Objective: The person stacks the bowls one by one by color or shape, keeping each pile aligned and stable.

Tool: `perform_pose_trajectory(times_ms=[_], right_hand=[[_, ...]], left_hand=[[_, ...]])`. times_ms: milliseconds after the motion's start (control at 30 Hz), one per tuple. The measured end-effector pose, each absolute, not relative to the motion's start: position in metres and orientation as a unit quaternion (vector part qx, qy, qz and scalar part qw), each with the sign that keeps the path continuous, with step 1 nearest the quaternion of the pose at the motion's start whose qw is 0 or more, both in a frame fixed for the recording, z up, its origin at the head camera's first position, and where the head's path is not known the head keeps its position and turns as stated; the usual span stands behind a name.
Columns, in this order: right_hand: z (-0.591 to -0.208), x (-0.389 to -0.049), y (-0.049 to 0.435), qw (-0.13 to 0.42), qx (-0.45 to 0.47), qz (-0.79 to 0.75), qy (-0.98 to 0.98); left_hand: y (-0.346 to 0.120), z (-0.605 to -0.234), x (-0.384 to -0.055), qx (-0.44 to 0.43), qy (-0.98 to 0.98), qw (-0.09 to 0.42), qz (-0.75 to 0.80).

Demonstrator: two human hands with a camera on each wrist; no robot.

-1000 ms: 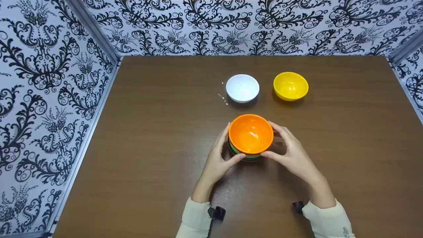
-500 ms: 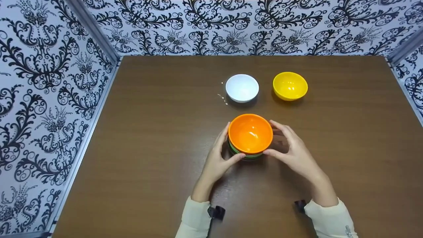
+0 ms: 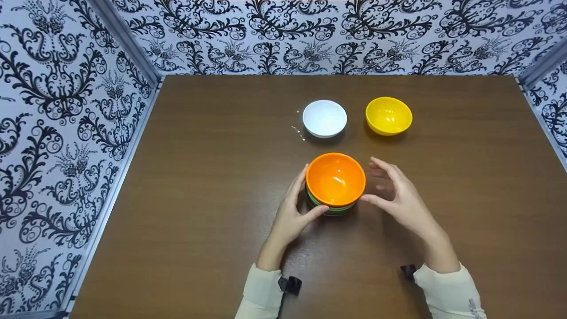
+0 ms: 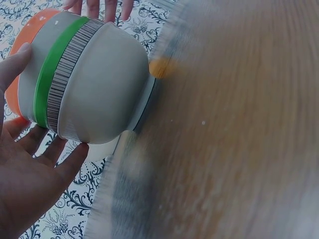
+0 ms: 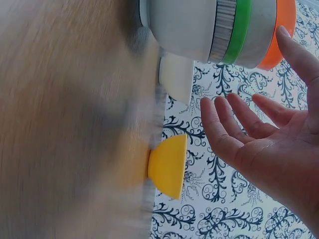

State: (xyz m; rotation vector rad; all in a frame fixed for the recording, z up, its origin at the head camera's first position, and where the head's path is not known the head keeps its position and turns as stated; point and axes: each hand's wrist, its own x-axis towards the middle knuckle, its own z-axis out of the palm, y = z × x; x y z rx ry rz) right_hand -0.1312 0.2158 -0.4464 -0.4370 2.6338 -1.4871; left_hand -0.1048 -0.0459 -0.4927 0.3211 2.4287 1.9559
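An orange bowl [image 3: 335,179] tops a stack of nested bowls standing on the table. Beneath it, the left wrist view shows a pale bowl with a green band [image 4: 52,64] and a pale bowl [image 4: 102,84] with a black-striped rim band. My left hand [image 3: 290,217] holds the stack's left side, thumb at the front and fingers curled around behind. To the right of the stack is my right hand [image 3: 405,204], its fingers spread and apart from the bowls. Its thumb tip lies close to the orange rim; whether it touches, I cannot tell.
Behind the stack stand a white bowl [image 3: 324,118] and, to its right, a yellow bowl [image 3: 389,116]. Small white specks [image 3: 297,130] lie on the brown table [image 3: 212,177] left of the white bowl. Patterned panels [image 3: 310,40] border the table's back and sides.
My right hand has let go of the stack and moved to the right, its fingers coming away from the bowls. The left hand and the bowls have stayed in place.
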Motion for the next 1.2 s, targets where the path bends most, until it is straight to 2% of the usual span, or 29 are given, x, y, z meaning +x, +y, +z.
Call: perform_pose_trajectory(times_ms=[767,1200], right_hand=[[-0.448,-0.153,0.243,-0.023,-0.1,-0.478,0.872],[-0.45,-0.17,0.258,-0.027,-0.071,-0.467,0.881]], left_hand=[[-0.046,-0.495,-0.105,0.099,0.771,0.009,0.629],[-0.046,-0.493,-0.105,0.095,0.778,0.007,0.621]])
